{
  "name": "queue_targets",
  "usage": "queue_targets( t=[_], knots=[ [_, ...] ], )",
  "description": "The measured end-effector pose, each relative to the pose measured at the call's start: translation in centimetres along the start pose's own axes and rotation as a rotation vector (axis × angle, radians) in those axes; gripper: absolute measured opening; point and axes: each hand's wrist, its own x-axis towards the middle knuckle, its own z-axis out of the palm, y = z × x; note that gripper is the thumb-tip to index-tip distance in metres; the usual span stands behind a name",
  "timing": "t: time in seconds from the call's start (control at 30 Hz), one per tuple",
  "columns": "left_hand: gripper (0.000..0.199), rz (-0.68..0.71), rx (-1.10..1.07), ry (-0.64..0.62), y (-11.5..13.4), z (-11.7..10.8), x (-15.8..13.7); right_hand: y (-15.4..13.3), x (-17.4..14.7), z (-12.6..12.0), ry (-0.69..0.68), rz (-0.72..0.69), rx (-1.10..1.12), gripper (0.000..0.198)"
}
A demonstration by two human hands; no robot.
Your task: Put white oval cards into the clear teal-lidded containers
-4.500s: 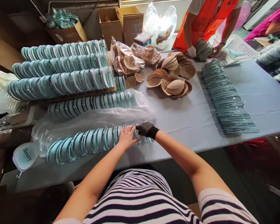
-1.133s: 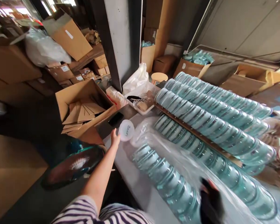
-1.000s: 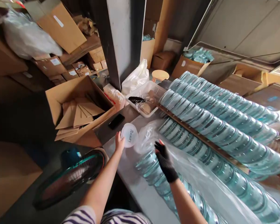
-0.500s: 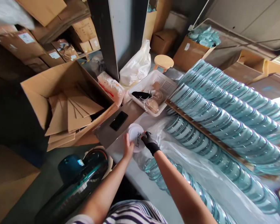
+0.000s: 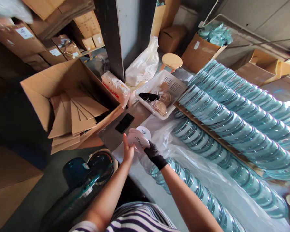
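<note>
Between my hands are several thin round white discs (image 5: 138, 137) with black lettering, held tilted above the grey worktable. Another round white disc with a small black print (image 5: 144, 131) shows just behind them. My bare left hand (image 5: 128, 149) grips the discs at their lower left edge, its far fingers partly hidden behind them. On the right edge, my right hand (image 5: 153, 152), in a black glove with bare fingertips, pinches the discs. A black phone (image 5: 124, 123) lies on the table beyond my left hand.
Rows of stacked clear glass discs (image 5: 232, 122) fill the right side, some under plastic film (image 5: 203, 161). A white basket (image 5: 170, 84) with small items stands ahead. At left are an open carton (image 5: 38, 93) holding cardboard sheets and a dark green machine (image 5: 87, 180).
The discs have tilted and fanned apart, so a second print shows behind the front one. My left hand has shifted slightly left, with its fingers more spread.
</note>
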Motion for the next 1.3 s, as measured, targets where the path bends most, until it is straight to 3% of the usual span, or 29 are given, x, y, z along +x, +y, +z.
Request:
queue_targets(
  t=[0.13,0.2,0.33,0.43,0.57,0.63,0.7,0.77,0.9,1.03,1.1,1.17,1.3],
  knots=[
    [0.074,0.27,-0.058,-0.015,2.5,-1.0,1.2,-2.9,1.2,-3.5,-0.037,-0.198,-0.414,0.032],
    [0.061,0.297,-0.072,-0.086,2.6,-0.4,1.8,-3.1,2.3,-4.0,-0.023,-0.257,-0.415,0.035],
    [0.045,0.206,-0.096,-0.149,1.5,1.3,2.4,-1.8,3.8,-3.0,0.076,-0.361,-0.341,0.056],
    [0.039,0.178,-0.008,-0.181,1.7,1.3,2.6,-1.0,4.0,-2.4,0.109,-0.443,-0.367,0.055],
    [0.058,0.441,0.105,-0.074,3.2,0.2,2.7,-1.0,3.8,-2.4,0.079,-0.524,-0.343,0.048],
    [0.056,0.519,0.167,-0.153,3.5,-0.1,2.7,-1.1,3.6,-2.3,0.095,-0.534,-0.377,0.054],
    [0.043,0.486,0.228,-0.288,3.3,0.1,2.6,-1.1,3.5,-2.1,0.09,-0.488,-0.468,0.053],
    [0.036,0.433,0.237,-0.31,2.7,0.4,2.6,-1.1,3.2,-1.9,0.026,-0.377,-0.574,0.037],
    [0.058,0.351,0.078,-0.125,2.0,1.1,2.1,-1.1,2.2,-2.0,-0.033,-0.202,-0.619,0.02],
    [0.081,0.144,-0.002,-0.044,2.8,2.7,-1.0,-1.4,0.7,-3.3,0.09,-0.037,-0.423,0.02],
    [0.077,0.032,-0.078,-0.166,3.7,3.8,-3.6,-1.6,-1.0,-4.9,0.209,0.043,-0.164,0.025],
    [0.068,-0.079,-0.186,-0.377,4.8,4.8,-6.7,-1.7,-3.9,-7.0,0.282,0.055,0.124,0.036],
    [0.052,-0.264,-0.294,-0.647,6.3,6.0,-13.2,-1.1,-14.0,-12.3,0.326,0.029,0.362,0.046]
  ],
)
